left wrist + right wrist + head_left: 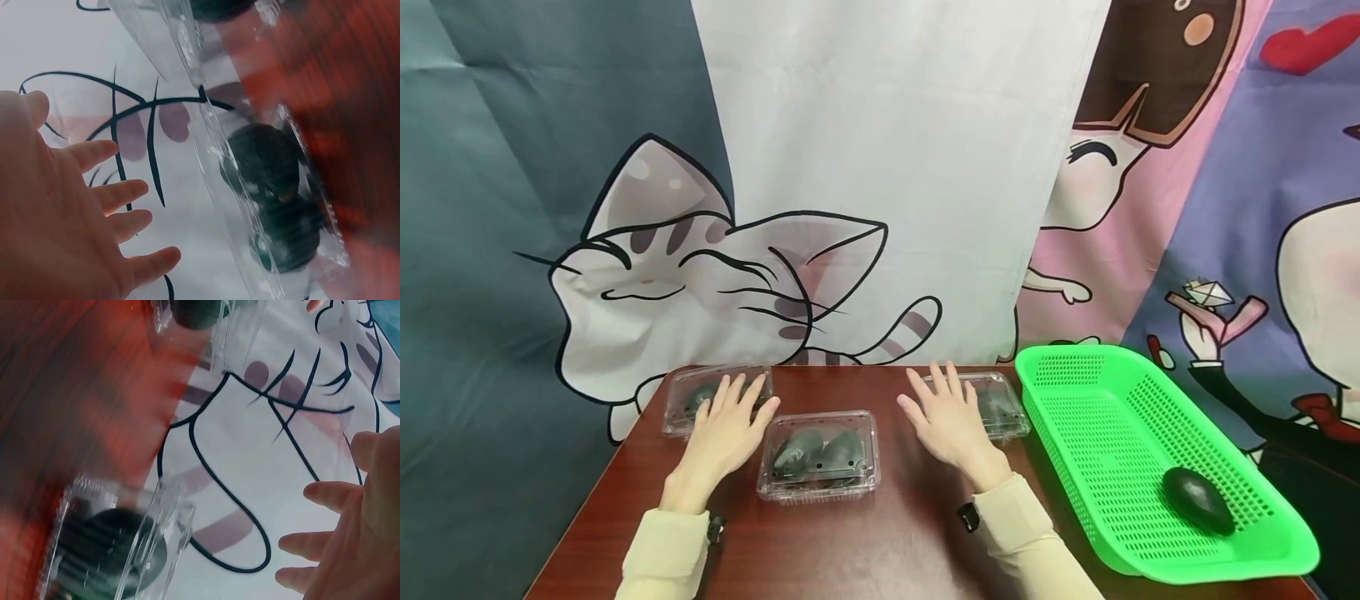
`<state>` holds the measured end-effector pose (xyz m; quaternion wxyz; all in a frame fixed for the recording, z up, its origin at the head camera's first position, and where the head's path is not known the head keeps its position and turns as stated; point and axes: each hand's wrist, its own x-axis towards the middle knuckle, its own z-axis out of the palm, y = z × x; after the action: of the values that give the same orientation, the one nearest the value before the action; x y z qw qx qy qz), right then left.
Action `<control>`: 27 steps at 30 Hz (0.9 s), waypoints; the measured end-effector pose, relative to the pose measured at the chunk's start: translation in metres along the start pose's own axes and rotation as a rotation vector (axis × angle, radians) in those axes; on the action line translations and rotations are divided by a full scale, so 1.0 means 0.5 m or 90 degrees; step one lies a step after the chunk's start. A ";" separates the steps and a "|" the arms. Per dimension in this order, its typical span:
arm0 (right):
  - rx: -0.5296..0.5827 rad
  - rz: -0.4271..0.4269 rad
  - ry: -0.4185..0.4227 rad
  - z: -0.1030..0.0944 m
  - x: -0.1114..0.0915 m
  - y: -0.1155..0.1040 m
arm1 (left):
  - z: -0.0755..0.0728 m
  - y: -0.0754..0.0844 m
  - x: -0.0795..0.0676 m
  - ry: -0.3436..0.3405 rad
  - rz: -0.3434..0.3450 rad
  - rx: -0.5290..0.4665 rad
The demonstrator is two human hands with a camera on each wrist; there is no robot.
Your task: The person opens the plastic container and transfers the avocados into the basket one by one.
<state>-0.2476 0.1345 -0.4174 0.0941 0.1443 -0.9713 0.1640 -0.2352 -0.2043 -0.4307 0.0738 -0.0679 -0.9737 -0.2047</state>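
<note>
My left hand [724, 440] has its fingers spread above the table, overlapping the left clear plastic box [679, 408] in the head view. My right hand [953, 427] is spread the same way in front of the right clear box [1000, 404]. Both palms are bare in the wrist views. Between the hands sits a middle clear box [818, 487], its lid down, with dark green avocados [842, 454] inside. Dark green fruit [262, 165] also shows through the plastic in the left wrist view. Part of each outer box is hidden behind a hand.
A bright green mesh basket [1078, 492] stands at the table's right side, beside the right box. One dark avocado [1198, 500] lies in its near end. Behind the brown table [820, 550] hangs a cartoon-printed curtain [895, 150].
</note>
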 end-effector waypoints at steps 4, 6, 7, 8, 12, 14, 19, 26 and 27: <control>-0.014 -0.018 0.003 0.005 0.004 -0.021 | -0.010 -0.014 -0.004 -0.009 -0.010 -0.016; -0.022 -0.033 0.005 0.008 0.009 -0.036 | -0.015 -0.023 -0.007 -0.009 -0.017 -0.017; -0.025 -0.040 0.003 0.010 0.012 -0.044 | -0.018 -0.029 -0.009 -0.007 -0.021 -0.017; -0.027 -0.049 0.003 0.010 0.015 -0.053 | -0.020 -0.035 -0.011 -0.006 -0.026 -0.017; -0.035 -0.080 -0.012 0.012 0.024 -0.088 | -0.028 -0.062 -0.015 -0.005 -0.044 -0.020; -0.045 -0.093 -0.017 0.013 0.027 -0.103 | -0.029 -0.072 -0.016 -0.008 -0.051 -0.027; -0.066 -0.124 -0.025 0.023 0.037 -0.147 | -0.037 -0.099 -0.027 -0.003 -0.064 -0.041; -0.094 -0.174 -0.036 0.043 0.048 -0.202 | -0.040 -0.141 -0.036 0.010 -0.096 -0.070; -0.097 -0.181 -0.035 0.047 0.050 -0.208 | -0.039 -0.148 -0.036 0.011 -0.102 -0.076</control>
<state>-0.2418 0.0258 -0.4031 0.1002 0.2773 -0.9529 0.0710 -0.2273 -0.2811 -0.4446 0.0615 0.0074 -0.9615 -0.2679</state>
